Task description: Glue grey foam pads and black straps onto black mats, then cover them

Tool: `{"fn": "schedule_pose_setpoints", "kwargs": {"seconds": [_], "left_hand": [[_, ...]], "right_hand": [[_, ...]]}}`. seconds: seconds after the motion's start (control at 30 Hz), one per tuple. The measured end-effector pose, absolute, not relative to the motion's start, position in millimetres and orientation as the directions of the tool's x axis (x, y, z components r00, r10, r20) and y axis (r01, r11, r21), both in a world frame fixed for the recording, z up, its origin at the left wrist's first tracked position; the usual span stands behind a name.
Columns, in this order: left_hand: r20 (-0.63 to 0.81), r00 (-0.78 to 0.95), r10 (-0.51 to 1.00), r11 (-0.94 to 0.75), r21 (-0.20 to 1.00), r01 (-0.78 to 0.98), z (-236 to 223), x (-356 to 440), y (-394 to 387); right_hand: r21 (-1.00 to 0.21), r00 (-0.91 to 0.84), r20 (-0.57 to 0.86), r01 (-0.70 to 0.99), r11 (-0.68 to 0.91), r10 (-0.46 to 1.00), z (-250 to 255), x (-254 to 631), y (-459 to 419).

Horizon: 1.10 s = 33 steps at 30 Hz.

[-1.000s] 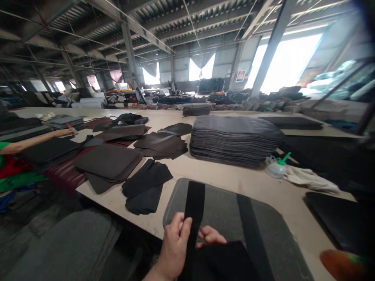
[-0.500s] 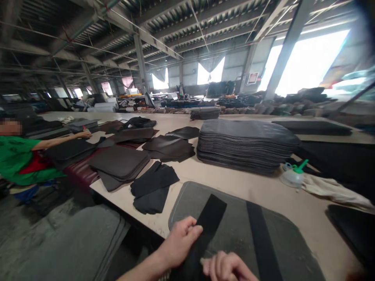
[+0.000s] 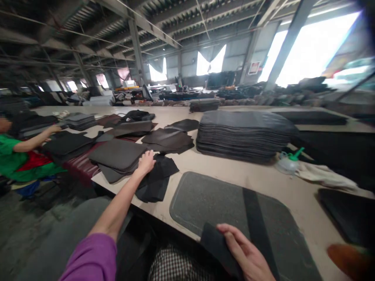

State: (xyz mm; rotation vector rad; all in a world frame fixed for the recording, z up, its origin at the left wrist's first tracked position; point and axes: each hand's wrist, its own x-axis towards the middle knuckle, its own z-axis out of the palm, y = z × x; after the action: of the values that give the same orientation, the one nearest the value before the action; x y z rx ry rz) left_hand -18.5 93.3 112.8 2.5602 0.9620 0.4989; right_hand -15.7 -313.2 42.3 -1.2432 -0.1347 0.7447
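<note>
My left hand (image 3: pixel 146 161) reaches out to the right edge of a stack of dark brown sheets (image 3: pixel 118 155). Its fingers are spread, and I see nothing held in them. Just beside it lie loose black fabric pieces (image 3: pixel 158 183). My right hand (image 3: pixel 244 249) is closed on a black fabric strip (image 3: pixel 215 244) over the near edge of the table. In front of it lies a grey rounded mat (image 3: pixel 211 199), with another black strip (image 3: pixel 254 212) across it.
A tall stack of dark mats (image 3: pixel 246 136) stands beyond the grey mat. To its right are a green-tipped bottle (image 3: pixel 288 162) and a pale cloth (image 3: pixel 325 175). At the left a person in green (image 3: pixel 14 156) sits by more stacks. Dark sheets (image 3: pixel 345 214) lie at the right.
My left hand has let go of the black strip and moved away left to the brown stack. The strip has come off the grey mat towards me, now in my right hand.
</note>
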Motion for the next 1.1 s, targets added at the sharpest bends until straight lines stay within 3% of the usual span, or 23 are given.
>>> {"fn": "schedule_pose_setpoints", "kwargs": {"seconds": [0.07, 0.13, 0.23, 0.3, 0.37, 0.47, 0.6, 0.87, 1.1], "left_hand": [[0.205, 0.748, 0.632, -0.738, 0.453, 0.5, 111, -25, 76], [0.108, 0.849, 0.517, -0.725, 0.583, 0.368, 106, -35, 49], [-0.245, 0.968, 0.053, -0.347, 0.905, 0.248, 95, -58, -2], [-0.368, 0.894, -0.254, -0.152, 0.928, 0.339, 88, -75, -37], [-0.384, 0.836, -0.393, -0.077, 0.919, 0.386, 79, -87, -68], [-0.318, 0.883, -0.345, 0.119, 0.919, 0.377, 65, -91, -98], [-0.314, 0.947, -0.072, 0.314, 0.894, 0.32, 55, -79, -110], [-0.286, 0.944, 0.163, 0.007, 0.957, 0.289, 34, -41, -67], [-0.277, 0.96, 0.032, -0.318, 0.908, 0.272, 8, 29, -24]], "right_hand": [[-0.897, 0.822, -0.261, -0.4, 0.187, 0.505, 48, -21, -313], [-0.938, 0.894, -0.177, -0.28, 0.205, 0.413, 53, -23, -309], [-0.972, 0.942, -0.049, -0.121, 0.201, 0.332, 54, -20, -299], [-0.989, 0.956, 0.028, -0.017, 0.148, 0.291, 52, -18, -295], [-0.992, 0.953, 0.111, 0.09, 0.088, 0.281, 49, -19, -292], [-0.974, 0.925, 0.217, 0.224, 0.012, 0.313, 46, -21, -291], [-0.968, 0.896, 0.208, 0.246, -0.049, 0.393, 40, -26, -290], [-0.966, 0.752, -0.169, -0.255, 0.045, 0.638, 13, -40, -295], [-0.978, 0.712, -0.201, -0.18, -0.101, 0.673, -3, -33, -292]]}}
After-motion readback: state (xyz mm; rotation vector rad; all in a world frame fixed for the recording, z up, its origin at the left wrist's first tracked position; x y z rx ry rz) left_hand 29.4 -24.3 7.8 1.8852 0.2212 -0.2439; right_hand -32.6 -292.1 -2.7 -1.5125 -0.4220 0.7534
